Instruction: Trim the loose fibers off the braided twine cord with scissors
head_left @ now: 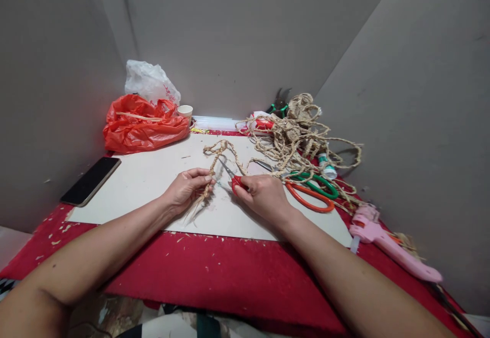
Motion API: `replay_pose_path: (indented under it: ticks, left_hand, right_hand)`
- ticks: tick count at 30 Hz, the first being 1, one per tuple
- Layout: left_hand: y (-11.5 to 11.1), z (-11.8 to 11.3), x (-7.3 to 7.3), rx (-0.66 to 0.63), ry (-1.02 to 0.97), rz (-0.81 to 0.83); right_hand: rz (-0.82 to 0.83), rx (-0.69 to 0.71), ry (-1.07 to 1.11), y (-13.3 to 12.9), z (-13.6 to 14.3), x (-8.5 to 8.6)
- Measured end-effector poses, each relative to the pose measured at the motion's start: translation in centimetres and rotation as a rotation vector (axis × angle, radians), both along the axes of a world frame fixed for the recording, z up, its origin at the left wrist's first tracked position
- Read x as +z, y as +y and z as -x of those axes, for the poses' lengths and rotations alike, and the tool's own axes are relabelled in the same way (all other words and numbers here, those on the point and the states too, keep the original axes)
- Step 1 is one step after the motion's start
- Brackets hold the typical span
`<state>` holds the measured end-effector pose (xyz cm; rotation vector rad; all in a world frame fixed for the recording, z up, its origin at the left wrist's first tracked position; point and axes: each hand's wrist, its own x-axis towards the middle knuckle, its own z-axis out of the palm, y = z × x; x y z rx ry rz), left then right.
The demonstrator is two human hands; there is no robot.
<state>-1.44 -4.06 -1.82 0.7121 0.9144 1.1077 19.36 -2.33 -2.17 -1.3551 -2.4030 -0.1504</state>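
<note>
My left hand (190, 187) pinches a braided straw rope (213, 166) near its frayed end, which hangs down below the fingers. From there the braid loops away over the white board (145, 179) and back toward the right. My right hand (264, 195) is closed around the red handles of a small pair of scissors (230, 172). The scissor blades point up and left, close to the braid; whether they touch it I cannot tell. Just right of my right hand lie larger scissors with orange and green handles (312, 196).
A heap of braided rope (294, 134) fills the back right, with pliers (281, 105) behind. A pink glue gun (390, 243) lies at the right edge. On the left are a phone (91, 180), a red plastic bag (145, 131) and a paper cup (185, 111). Grey walls (229, 47) enclose the table.
</note>
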Motion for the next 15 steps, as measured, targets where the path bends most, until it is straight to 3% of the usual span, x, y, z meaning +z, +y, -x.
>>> replay_pose_path:
  ticks: [4, 15]
  left_hand:
    - [0.2, 0.2, -0.2, 0.028, 0.023, -0.02]
    - [0.0, 0.1, -0.2, -0.012, -0.017, -0.013]
  right_hand:
    - [0.059, -0.019, 0.038, -0.1, -0.3, 0.6]
    - [0.075, 0.04, -0.185, -0.8, 0.3, 1.2]
